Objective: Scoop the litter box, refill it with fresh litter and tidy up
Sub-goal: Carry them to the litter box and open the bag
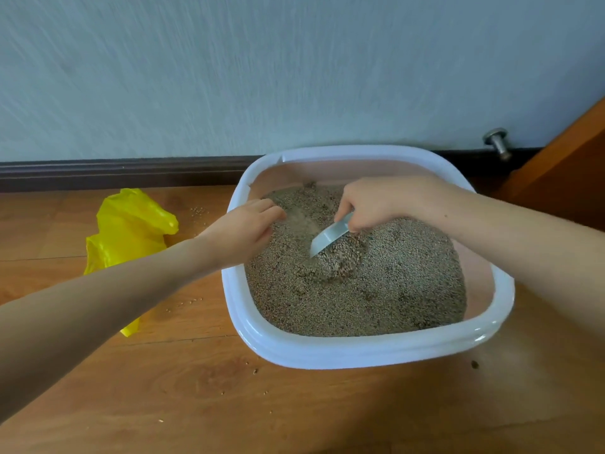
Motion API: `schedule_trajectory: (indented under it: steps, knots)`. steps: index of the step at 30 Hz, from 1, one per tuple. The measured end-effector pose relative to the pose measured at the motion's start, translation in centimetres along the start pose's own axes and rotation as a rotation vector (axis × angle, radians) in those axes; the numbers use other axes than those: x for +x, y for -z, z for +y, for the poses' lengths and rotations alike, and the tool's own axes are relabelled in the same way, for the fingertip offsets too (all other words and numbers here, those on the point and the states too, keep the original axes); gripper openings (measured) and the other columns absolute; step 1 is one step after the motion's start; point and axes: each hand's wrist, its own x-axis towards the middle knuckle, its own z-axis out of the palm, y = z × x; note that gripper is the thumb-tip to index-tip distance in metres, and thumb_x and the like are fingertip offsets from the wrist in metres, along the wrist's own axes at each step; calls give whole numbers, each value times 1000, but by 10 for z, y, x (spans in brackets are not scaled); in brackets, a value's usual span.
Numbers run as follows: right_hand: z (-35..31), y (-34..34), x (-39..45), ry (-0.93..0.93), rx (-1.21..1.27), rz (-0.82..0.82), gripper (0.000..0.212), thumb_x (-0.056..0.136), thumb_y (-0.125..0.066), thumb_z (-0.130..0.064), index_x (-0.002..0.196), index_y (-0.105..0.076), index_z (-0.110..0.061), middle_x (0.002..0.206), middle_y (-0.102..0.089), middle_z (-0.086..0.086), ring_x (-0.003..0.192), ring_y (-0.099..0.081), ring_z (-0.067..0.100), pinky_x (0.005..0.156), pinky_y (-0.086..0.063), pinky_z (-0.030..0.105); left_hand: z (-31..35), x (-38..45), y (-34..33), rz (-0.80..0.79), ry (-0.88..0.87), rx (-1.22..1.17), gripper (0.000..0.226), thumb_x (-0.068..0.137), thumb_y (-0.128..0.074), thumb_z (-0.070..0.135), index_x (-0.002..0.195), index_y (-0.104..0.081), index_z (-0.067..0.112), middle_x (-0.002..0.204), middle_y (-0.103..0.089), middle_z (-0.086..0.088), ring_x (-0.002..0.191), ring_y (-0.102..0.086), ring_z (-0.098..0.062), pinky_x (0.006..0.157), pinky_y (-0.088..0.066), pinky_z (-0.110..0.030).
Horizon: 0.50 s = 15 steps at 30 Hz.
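A white-rimmed litter box [360, 350] with pink inner walls stands on the wooden floor by the wall, filled with grey-brown litter [393, 290]. My right hand [386, 201] grips the handle of a pale translucent scoop [329, 237], whose blade digs into a darker clump of litter near the box's middle. My left hand [244, 226] hovers over the box's left rim, fingers curled down toward the litter, holding nothing that I can see.
A crumpled yellow plastic bag [131, 234] lies on the floor left of the box. Stray litter grains dot the floor [196, 388] around it. A dark baseboard runs along the wall; a metal door stopper [497, 142] and a wooden door [573, 165] stand at the right.
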Motion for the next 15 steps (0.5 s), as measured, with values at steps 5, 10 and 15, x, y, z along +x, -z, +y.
schedule_trajectory:
  steps: [5, 10, 15]
  knots:
    - [13, 1, -8, -50, -43, 189, 43, 87, -48, -10, 117, -68, -33, 59, -56, -9, 47, -45, 11, 44, -33, 21, 8, 9, -4, -10, -40, 3, 34, 88, -51, 2, 122, -56, 5, 108, -56, -11, 107, -51, -28, 90, -34, -30]
    - [5, -37, -4, 50, 69, 170, 51, 91, -44, -8, 132, -56, -36, 75, -61, -11, 47, -47, 5, 41, -41, 19, 11, 11, -7, -2, -67, 21, 35, 85, -53, 0, 120, -58, 7, 106, -59, -10, 104, -53, -29, 91, -37, -34]
    - [16, -49, -21, 54, 51, 8, 50, 91, -46, -6, 134, -55, -31, 94, -68, -4, 46, -45, 4, 37, -33, 14, 9, 10, -9, -4, -39, 10, 35, 83, -53, 0, 117, -60, 7, 106, -60, -9, 105, -52, -27, 92, -38, -35]
